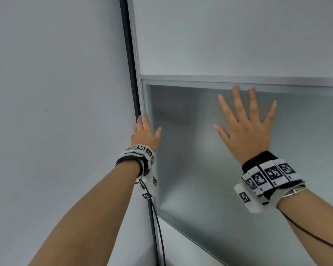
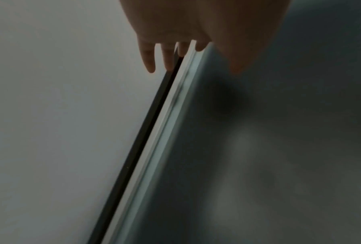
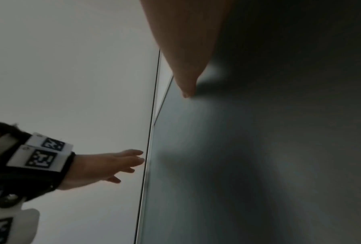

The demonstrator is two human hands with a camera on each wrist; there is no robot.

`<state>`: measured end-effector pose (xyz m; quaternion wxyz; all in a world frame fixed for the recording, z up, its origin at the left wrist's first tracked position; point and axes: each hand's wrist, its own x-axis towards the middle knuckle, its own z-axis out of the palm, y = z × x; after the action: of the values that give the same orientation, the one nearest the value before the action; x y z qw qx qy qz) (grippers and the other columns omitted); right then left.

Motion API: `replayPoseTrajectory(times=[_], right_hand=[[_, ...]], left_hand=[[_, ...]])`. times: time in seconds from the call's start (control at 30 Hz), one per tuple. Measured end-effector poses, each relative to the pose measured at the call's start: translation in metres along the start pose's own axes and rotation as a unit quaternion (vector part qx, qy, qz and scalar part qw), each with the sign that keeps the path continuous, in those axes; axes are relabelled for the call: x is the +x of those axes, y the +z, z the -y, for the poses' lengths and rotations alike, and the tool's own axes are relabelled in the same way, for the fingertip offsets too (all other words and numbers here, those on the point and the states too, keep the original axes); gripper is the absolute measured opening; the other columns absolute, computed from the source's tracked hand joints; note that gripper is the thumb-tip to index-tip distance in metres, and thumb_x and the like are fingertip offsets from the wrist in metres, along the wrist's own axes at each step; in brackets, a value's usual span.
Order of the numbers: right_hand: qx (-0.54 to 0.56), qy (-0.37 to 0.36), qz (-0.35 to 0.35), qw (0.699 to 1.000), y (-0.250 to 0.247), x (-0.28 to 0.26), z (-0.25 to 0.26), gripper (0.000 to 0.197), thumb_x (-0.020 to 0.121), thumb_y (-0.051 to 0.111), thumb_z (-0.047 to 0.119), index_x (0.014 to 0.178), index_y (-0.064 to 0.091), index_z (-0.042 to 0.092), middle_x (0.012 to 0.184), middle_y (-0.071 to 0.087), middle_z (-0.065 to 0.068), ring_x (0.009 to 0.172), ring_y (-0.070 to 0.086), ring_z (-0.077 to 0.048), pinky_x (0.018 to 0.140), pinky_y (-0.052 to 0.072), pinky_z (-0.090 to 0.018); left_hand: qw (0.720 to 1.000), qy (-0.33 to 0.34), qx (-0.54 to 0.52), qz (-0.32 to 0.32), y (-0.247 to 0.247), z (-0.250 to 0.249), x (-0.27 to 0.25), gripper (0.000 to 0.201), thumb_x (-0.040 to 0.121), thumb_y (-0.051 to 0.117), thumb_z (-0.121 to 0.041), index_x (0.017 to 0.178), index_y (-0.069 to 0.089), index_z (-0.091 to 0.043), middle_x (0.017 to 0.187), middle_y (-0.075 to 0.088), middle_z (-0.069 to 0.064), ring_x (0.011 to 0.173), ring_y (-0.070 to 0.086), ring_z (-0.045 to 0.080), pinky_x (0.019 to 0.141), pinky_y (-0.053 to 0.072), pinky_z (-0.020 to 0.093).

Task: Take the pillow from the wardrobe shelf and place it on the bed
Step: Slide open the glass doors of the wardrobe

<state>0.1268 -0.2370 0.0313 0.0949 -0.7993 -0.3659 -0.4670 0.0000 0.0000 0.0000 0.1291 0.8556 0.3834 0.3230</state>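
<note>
No pillow shows in any view. A wardrobe sliding door with a frosted glass panel fills the right side. My left hand reaches its straight fingers to the door's left edge, by the dark gap, with the thumb on the glass. In the left wrist view the fingers lie along that dark gap. My right hand presses flat on the glass, fingers spread. The right wrist view shows my right hand's thumb on the panel and my left hand at the edge.
A plain pale grey surface stands left of the gap. A metal crossbar divides the door, with an opaque pale panel above the glass. What lies behind the frosted glass is only a blur.
</note>
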Motion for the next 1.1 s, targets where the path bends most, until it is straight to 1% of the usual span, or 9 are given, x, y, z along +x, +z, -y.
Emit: replayPoseTrajectory(times=[0.13,0.27,0.37,0.43,0.6,0.73,0.97,1.03,1.1], right_hand=[[-0.043,0.016,-0.043,0.998,0.008,0.001,0.004,0.070,0.093,0.037,0.060,0.151,0.009,0.033,0.160,0.009,0.001,0.144,0.000,-0.025,0.107,-0.003,-0.062],[-0.063,0.019,-0.058,0.996,0.012,-0.001,-0.001,0.069,0.093,0.034,0.061,0.151,0.009,0.033,0.160,0.009,0.002,0.144,0.002,-0.024,0.110,-0.006,-0.059],[-0.071,0.023,-0.050,0.996,0.010,-0.001,-0.003,0.069,0.093,0.033,0.061,0.151,0.007,0.034,0.160,0.009,0.002,0.144,0.001,-0.024,0.109,-0.008,-0.057],[-0.078,0.025,-0.047,0.996,0.008,-0.002,-0.005,0.069,0.093,0.033,0.062,0.151,0.007,0.034,0.160,0.009,0.002,0.144,0.000,-0.024,0.109,-0.005,-0.060],[-0.072,0.025,-0.039,0.996,0.005,-0.003,-0.009,0.069,0.092,0.035,0.061,0.151,0.010,0.033,0.160,0.013,0.001,0.144,0.002,-0.024,0.108,-0.002,-0.061],[-0.076,0.027,-0.034,0.996,0.003,-0.008,-0.015,0.069,0.092,0.034,0.061,0.150,0.009,0.034,0.160,0.012,0.002,0.144,0.001,-0.023,0.109,-0.002,-0.060],[-0.080,0.034,-0.036,0.996,-0.008,-0.019,-0.031,0.068,0.092,0.031,0.063,0.150,0.010,0.035,0.160,0.013,0.002,0.144,0.001,-0.024,0.110,0.000,-0.061],[-0.080,0.047,-0.032,0.995,-0.011,-0.024,-0.039,0.068,0.092,0.031,0.063,0.150,0.010,0.035,0.160,0.013,0.002,0.144,0.001,-0.024,0.111,0.001,-0.062],[-0.081,0.065,-0.025,0.994,-0.013,-0.029,-0.042,0.069,0.092,0.032,0.063,0.150,0.010,0.035,0.160,0.012,0.000,0.144,-0.001,-0.025,0.110,-0.001,-0.062]], left_hand=[[0.992,-0.043,-0.109,-0.041,0.022,-0.002,0.026,0.072,0.095,0.037,-0.045,0.152,0.008,-0.011,0.161,0.009,0.007,0.144,0.026,0.030,0.110,0.030,0.046],[0.975,-0.041,-0.185,-0.112,0.036,-0.004,0.043,0.069,0.098,0.035,-0.039,0.151,0.009,-0.005,0.159,0.015,0.013,0.145,0.024,0.028,0.116,0.023,0.037],[0.974,-0.041,-0.172,-0.140,0.044,-0.006,0.044,0.069,0.098,0.036,-0.038,0.150,0.011,-0.001,0.155,0.023,0.020,0.141,0.031,0.032,0.113,0.028,0.040],[0.976,-0.042,-0.153,-0.150,0.047,-0.010,0.042,0.068,0.098,0.036,-0.038,0.150,0.013,0.000,0.151,0.028,0.022,0.135,0.037,0.035,0.109,0.032,0.043],[0.979,-0.071,-0.125,-0.141,0.045,-0.016,0.040,0.069,0.097,0.034,-0.044,0.151,0.013,-0.006,0.148,0.033,0.020,0.124,0.047,0.039,0.101,0.038,0.049],[0.981,-0.068,-0.141,-0.119,0.041,-0.016,0.038,0.073,0.094,0.035,-0.049,0.152,0.010,-0.011,0.144,0.036,0.019,0.119,0.050,0.042,0.100,0.039,0.051],[0.980,-0.043,-0.178,-0.072,0.031,-0.025,0.021,0.079,0.093,0.038,-0.052,0.152,0.007,-0.010,0.145,0.033,0.018,0.122,0.048,0.039,0.100,0.040,0.048],[0.979,-0.042,-0.190,-0.059,0.026,-0.029,0.017,0.077,0.093,0.038,-0.050,0.151,0.009,-0.008,0.145,0.033,0.019,0.124,0.047,0.039,0.099,0.041,0.047],[0.979,-0.044,-0.195,-0.045,0.020,-0.034,0.014,0.073,0.094,0.037,-0.049,0.150,0.015,-0.007,0.145,0.034,0.019,0.125,0.047,0.040,0.100,0.040,0.047]])
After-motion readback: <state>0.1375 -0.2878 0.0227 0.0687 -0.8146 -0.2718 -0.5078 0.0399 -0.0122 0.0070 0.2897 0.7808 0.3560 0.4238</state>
